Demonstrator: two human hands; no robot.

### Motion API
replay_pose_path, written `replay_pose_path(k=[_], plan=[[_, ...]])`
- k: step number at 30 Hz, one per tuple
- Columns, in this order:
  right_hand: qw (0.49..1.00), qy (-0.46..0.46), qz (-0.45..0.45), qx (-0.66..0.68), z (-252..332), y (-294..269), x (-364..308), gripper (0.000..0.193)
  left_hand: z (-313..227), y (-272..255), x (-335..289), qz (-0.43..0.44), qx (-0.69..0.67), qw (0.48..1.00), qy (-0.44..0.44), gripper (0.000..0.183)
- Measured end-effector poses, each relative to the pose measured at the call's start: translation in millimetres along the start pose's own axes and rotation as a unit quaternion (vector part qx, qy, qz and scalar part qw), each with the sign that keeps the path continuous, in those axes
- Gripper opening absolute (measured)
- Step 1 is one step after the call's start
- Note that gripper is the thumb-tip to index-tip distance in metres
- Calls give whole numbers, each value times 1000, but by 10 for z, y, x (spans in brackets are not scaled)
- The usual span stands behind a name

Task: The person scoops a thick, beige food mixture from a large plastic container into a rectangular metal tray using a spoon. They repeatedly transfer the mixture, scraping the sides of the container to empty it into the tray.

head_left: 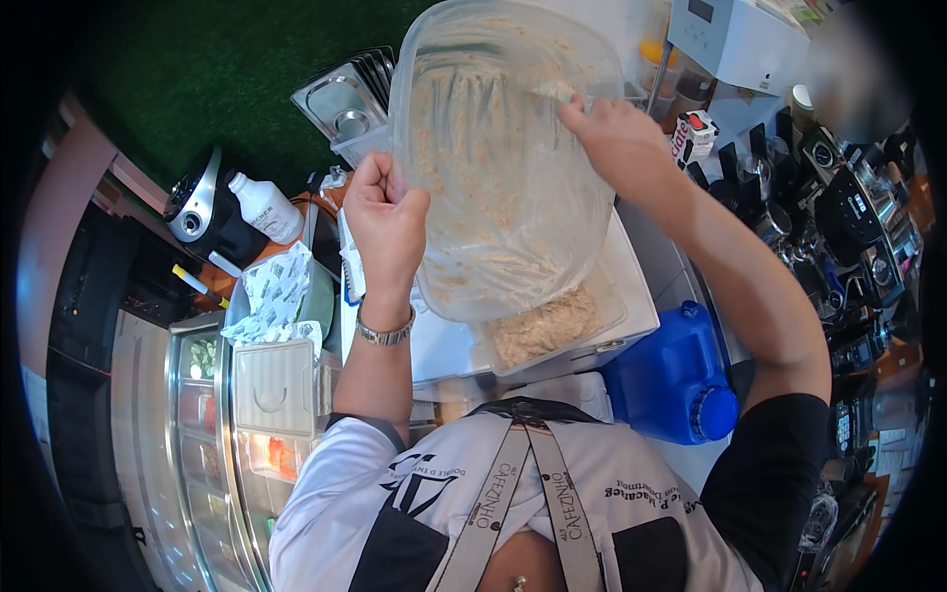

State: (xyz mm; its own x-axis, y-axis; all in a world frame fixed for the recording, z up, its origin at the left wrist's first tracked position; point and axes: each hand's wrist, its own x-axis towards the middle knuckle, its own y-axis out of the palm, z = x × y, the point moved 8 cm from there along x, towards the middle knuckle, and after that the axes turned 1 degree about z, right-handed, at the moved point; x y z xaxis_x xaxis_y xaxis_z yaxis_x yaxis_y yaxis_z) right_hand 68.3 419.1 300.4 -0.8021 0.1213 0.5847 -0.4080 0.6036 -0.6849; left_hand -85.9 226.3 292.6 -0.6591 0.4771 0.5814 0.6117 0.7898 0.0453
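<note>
A large clear plastic tub [493, 187] is held tilted, its inside streaked with a pale, creamy food mixture. My left hand [386, 212] is closed on its left rim. My right hand [621, 143] reaches into the upper right part of the tub. Its fingers are closed on a pale, smeared spatula [550, 90], whose handle is mostly hidden by the hand. Below the tub's near edge sits a smaller clear container [617, 314] holding a chunky, pale food mixture [547, 331]. The tub covers the far part of that container.
A blue jerrycan [671, 370] stands near right, beside the white work surface [636, 266]. Left are a lidded container [274, 390], a bin with crumpled paper [271, 291] and a white bottle [266, 207]. Metal pans [345, 104] lie behind. Coffee equipment [848, 212] crowds the right.
</note>
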Motion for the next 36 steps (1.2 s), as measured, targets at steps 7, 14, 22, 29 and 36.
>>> replay_pose_path(k=[7,14,22,29,36], plan=[[978,40,156,135,507,151,-338,25,77,-50,-57,-23,-11,999,24,18],[966,7,157,204,760,-230,-399,20,107,-251,23,-59,1,997,52,16],[992,88,-39,80,30,-606,305,15,-15,-71,-53,-43,3,998,47,17],[993,107,-14,37,368,-115,87,29,45,-55,-124,-32,-1,998,49,20],[985,58,98,133,978,100,-536,10,189,-195,-92,-57,-12,998,39,18]])
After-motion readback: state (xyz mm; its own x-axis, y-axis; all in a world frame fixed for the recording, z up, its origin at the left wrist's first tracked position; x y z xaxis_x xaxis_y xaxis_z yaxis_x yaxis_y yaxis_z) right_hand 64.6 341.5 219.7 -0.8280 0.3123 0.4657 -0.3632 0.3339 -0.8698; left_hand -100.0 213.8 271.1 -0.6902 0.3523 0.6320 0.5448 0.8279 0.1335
